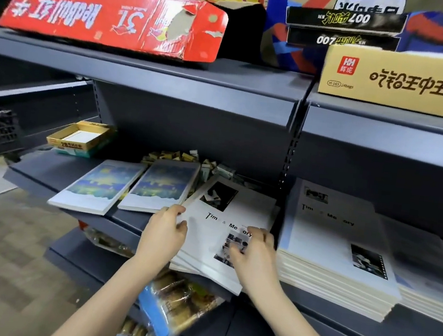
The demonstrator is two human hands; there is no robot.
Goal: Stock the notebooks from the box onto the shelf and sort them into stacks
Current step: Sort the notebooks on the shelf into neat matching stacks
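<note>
On the middle shelf (41,171), in the head view, a small pile of white notebooks (214,239) lies askew with its near corner overhanging the edge, probably because it is being squared up to match its kind. Of the two hands, the left hand (163,233) grips the pile's left edge. The right hand (253,251) rests bent fingers on the cover; whether it pinches anything I cannot tell. Just right sits a taller white stack (331,237). To the left lie two blue notebooks (101,185) side by side, apparently sorted by cover.
</note>
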